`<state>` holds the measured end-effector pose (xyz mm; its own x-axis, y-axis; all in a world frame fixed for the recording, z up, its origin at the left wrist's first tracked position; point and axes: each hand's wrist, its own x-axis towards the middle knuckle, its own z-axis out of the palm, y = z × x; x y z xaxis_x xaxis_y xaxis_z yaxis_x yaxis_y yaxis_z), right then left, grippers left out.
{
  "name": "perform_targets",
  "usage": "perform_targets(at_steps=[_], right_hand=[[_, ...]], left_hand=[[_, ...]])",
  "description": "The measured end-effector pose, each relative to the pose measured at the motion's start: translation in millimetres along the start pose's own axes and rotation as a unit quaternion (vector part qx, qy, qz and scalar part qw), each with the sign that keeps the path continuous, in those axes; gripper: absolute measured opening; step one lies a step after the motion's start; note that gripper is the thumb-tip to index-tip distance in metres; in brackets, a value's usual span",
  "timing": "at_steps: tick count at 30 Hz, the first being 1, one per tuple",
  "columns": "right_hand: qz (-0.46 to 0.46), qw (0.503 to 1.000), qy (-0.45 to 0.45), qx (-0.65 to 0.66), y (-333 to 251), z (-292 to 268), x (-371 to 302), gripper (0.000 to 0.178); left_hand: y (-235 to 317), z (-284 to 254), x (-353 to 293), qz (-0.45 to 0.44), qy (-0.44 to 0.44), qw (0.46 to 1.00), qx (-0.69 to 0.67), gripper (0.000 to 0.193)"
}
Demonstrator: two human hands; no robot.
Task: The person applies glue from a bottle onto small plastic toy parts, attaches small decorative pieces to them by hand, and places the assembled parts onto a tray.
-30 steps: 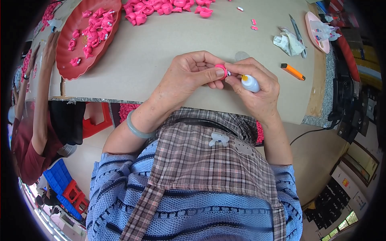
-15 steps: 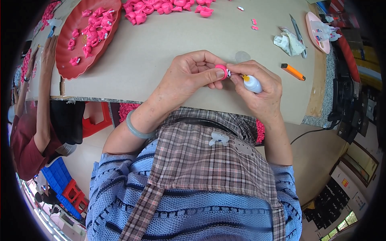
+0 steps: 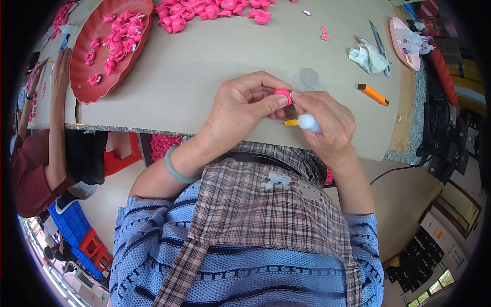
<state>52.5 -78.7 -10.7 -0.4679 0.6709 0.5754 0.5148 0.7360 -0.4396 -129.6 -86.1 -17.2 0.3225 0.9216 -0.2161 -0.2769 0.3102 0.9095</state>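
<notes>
A small pink moulded piece (image 3: 282, 95) is pinched between the thumb and fingers of my left hand (image 3: 248, 101), above the near part of the table. My right hand (image 3: 330, 120) is closed around a small white squeeze bottle (image 3: 309, 122) with a yellow tip, which points left below the piece. The right thumb and forefinger meet the piece's right side; whether they pinch a small part there is hidden.
A red scalloped tray (image 3: 84, 77) of pink pieces stands at left, with a pile of pink pieces (image 3: 202, 9) at the far edge. An orange pen-like tool (image 3: 373, 94), crumpled tissue (image 3: 368, 56), tweezers (image 3: 378, 41) and a pink dish (image 3: 399, 28) lie right. A co-worker's arm (image 3: 60, 97) rests at far left.
Both hands have come slightly nearer to me. The bottle has tilted in my right hand, its yellow tip swinging down and left away from the piece. My right fingers now press closer to it.
</notes>
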Motion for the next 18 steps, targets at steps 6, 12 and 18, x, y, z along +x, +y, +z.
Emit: perform_targets(at_steps=[6,12,18], right_hand=[[-0.001,1.000,0.002,0.004,-0.8,1.3,-1.2,0.022],[-0.001,1.000,-0.001,0.003,0.6,3.0,-2.8,0.021],[-0.010,1.000,0.002,0.006,3.2,6.1,-4.0,0.021]], left_hand=[[-2.7,2.9,-4.0,0.020,0.018,0.999,0.020,0.013],[-7.5,2.8,-4.3,0.041,0.017,0.998,0.037,0.018],[-7.2,2.1,-4.7,0.039,0.020,0.998,0.050,0.020]])
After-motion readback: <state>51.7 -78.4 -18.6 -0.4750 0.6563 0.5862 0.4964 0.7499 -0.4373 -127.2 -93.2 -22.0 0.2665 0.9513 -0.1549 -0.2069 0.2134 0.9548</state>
